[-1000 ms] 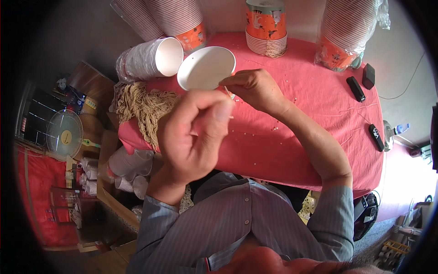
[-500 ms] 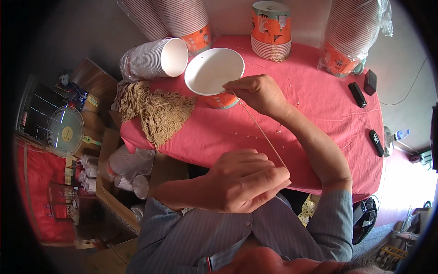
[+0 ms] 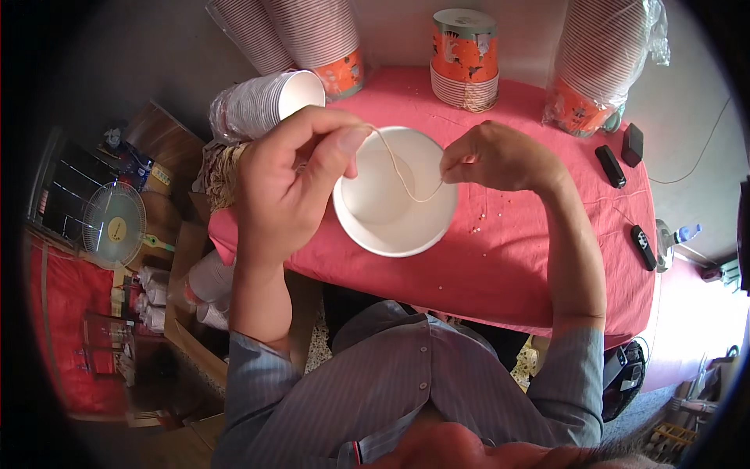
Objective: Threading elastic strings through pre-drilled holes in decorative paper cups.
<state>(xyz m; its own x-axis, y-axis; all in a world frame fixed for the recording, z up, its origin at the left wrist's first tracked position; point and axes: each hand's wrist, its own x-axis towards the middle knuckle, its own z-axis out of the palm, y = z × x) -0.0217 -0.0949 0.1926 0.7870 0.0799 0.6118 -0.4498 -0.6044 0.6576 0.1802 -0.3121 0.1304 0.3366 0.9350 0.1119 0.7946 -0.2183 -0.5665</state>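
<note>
A white paper bucket (image 3: 373, 205) stands on the red tablecloth with its mouth facing me. Across that opening a thin tan string (image 3: 403, 177) sags in a loose curve. My left hand (image 3: 301, 176), over the bucket's left side, pinches one end of it between thumb and forefinger. At the right rim my right hand (image 3: 504, 160) has closed fingers on the other end. Part of a bundle of similar tan strings (image 3: 221, 173) shows behind my left wrist; the rest is hidden.
Behind lie a wrapped stack of white cups (image 3: 246, 108) and an orange patterned bucket stack (image 3: 466, 59). Tall bagged stacks stand at back left and right (image 3: 598, 62). Small black devices (image 3: 609, 166) lie at right. An open cardboard box (image 3: 191, 313) is below the table's left side.
My left hand has risen from near my lap to the bucket's left side, and the taut string has gone slack. The bucket has come nearer; my right hand has shifted right.
</note>
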